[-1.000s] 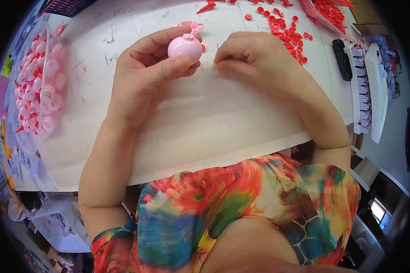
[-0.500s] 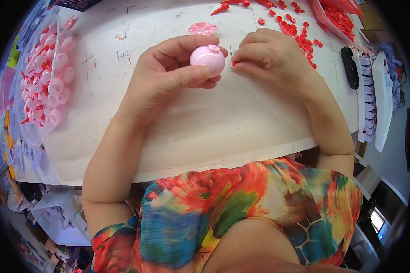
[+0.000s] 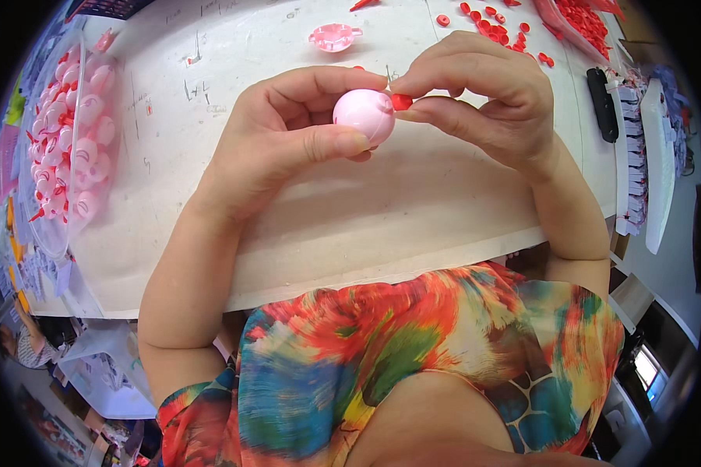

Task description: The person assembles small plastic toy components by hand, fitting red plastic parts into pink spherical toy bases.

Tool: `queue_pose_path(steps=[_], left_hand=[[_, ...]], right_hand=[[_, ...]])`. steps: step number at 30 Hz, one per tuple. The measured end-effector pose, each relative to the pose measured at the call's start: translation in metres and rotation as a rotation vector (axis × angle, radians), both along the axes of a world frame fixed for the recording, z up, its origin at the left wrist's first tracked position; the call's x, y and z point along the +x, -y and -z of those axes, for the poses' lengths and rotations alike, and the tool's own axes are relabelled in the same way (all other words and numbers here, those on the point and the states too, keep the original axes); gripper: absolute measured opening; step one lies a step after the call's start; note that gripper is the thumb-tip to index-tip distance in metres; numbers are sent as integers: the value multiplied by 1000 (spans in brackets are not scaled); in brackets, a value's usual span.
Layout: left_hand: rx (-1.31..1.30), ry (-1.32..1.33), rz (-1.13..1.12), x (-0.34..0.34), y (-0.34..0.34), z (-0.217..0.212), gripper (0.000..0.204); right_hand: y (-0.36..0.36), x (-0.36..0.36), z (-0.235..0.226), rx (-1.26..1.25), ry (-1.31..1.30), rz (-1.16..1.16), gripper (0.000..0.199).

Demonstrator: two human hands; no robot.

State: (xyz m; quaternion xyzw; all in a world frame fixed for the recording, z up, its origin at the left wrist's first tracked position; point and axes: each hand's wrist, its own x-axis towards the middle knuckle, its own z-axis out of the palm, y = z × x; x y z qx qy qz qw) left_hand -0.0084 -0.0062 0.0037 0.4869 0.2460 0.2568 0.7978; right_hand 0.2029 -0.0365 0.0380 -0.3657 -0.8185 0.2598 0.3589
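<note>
Between the thumb and fingers of my left hand sits a glossy pink plastic ball, its short neck turned to the right. My right hand pinches a small red cap between thumb and forefinger. The cap is up against the neck of the ball; whether it is seated there I cannot tell. Both hands are above the white table. Beyond them lies a pink half-shell piece with small tabs at its sides.
A clear tub full of pink balls with red parts stands at the left. Loose red caps lie scattered at the far right, beside a bag of red pieces. A black-handled tool rests near the right edge.
My right hand has brought the red cap up to the ball's neck. The left hand has turned the ball so that its neck points right, and lowered it slightly in view.
</note>
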Motion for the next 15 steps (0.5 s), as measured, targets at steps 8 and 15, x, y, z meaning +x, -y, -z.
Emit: queue_pose_path(steps=[8,15], left_hand=[[-22,-32,21,0,2,-5,52],[-65,25,22,3,6,2,52]], right_hand=[[0,-2,3,-27,-19,-18,19],[-2,1,4,2,-28,-74,19]])
